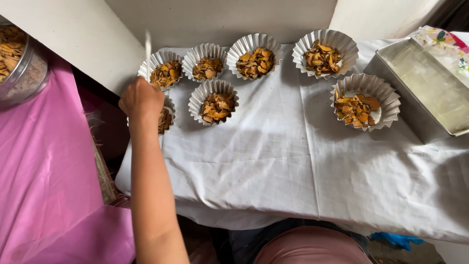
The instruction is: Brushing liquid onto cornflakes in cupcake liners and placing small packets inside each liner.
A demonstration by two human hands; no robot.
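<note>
Holding a thin white stick (148,49) upright, the left hand (141,100) is seen with fingers closed around it, over a paper cup (166,120) of orange chips at the bench's (273,166) left edge. Six more cups are set nearby.

Pleated white paper cups (255,45), matt, crimped walls; dry, flaky orange-brown chips (255,62) inside, rough. White cloth (288,166) beneath, matt, creased. At 3 o'clock, rectangular metal tray (415,105), brushed, dull sheen. At 9 o'clock, pink cloth (44,166), smooth, faint lustre. At 10 o'clock, metal mesh sieve (27,73), shiny rim.
</note>
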